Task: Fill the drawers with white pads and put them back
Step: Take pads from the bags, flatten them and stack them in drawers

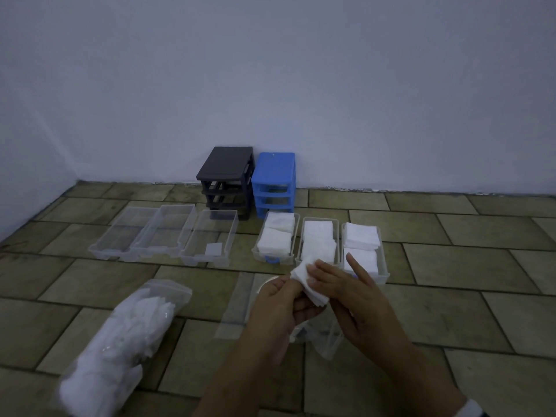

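Fingers of the left hand (pixel 278 299) and right hand (pixel 346 291) pinch a small stack of white pads (pixel 307 281) above the tiled floor (pixel 451 266). Three filled drawers (pixel 319 242) and three clear ones (pixel 162 233) lie before the black frame (pixel 225 179) and blue frame (pixel 273 179) against a pale wall (pixel 301 70).

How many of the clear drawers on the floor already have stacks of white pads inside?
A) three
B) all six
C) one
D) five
A: the three right drawers hold stacked white pads, while the three left drawers look empty apart from one small white piece in the nearest of them.
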